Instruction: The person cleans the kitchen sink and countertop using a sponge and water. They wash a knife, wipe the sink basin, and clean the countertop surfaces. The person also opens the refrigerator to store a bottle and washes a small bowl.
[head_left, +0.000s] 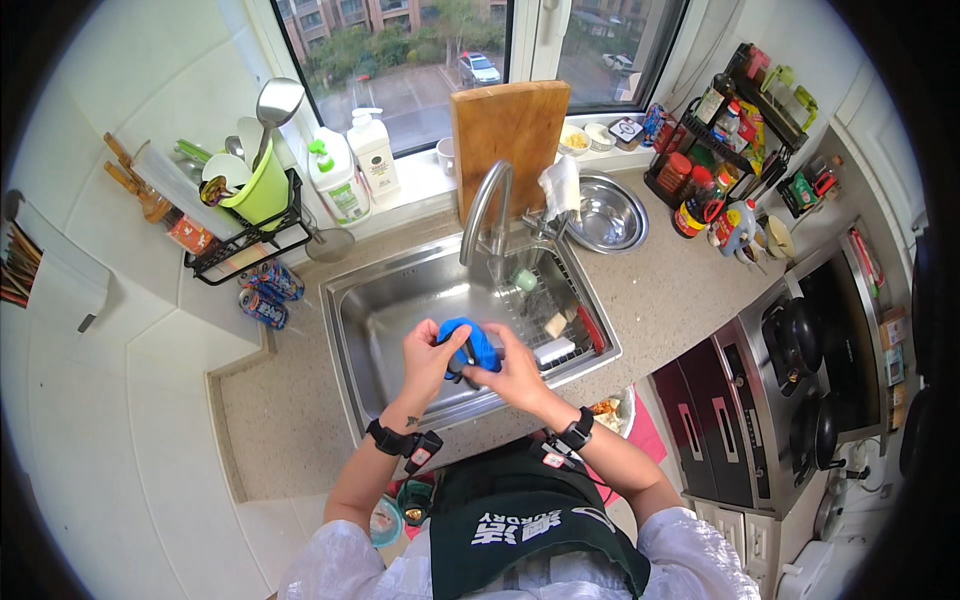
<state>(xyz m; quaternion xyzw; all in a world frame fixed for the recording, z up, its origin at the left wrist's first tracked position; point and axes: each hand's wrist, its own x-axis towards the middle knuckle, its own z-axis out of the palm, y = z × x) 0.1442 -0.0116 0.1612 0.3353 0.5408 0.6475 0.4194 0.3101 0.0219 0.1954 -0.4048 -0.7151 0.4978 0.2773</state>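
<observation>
Over the front part of a stainless steel sink, my left hand and my right hand grip a blue and black item, one at each side. It looks soft, but its kind cannot be told. Behind it, the curved metal faucet arches over the basin. A wire rack in the sink's right part bears a pale green cup, a yellowish sponge, a white block-like item and a red item. Each wrist wears a black strap with a small device.
A wooden cutting board stands behind the faucet. Metal bowls lie right of it, near a seasoning rack. Pump bottles line the sill. Drink cans and a green utensil holder are at the left; a stove is at the right.
</observation>
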